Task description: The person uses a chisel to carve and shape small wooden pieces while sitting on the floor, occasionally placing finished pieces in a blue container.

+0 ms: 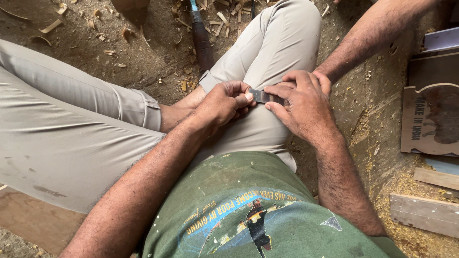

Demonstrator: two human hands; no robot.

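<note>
I sit cross-legged on a dusty floor in beige trousers [267,52] and a green shirt. My left hand [222,102] and my right hand [301,107] meet above my bent knee. Together they pinch a small flat dark grey piece [260,96], the left thumb and fingers on its left end and the right fingers on its right end. What the piece is made of is not clear. Another person's forearm [368,36] reaches in from the top right, and its hand lies just behind my right hand, mostly hidden.
A chisel with a dark handle [202,40] lies on the floor beyond my knee among wood shavings [224,19]. At the right stand a carved brown wooden panel [430,119] and loose boards [425,212], with sawdust around them.
</note>
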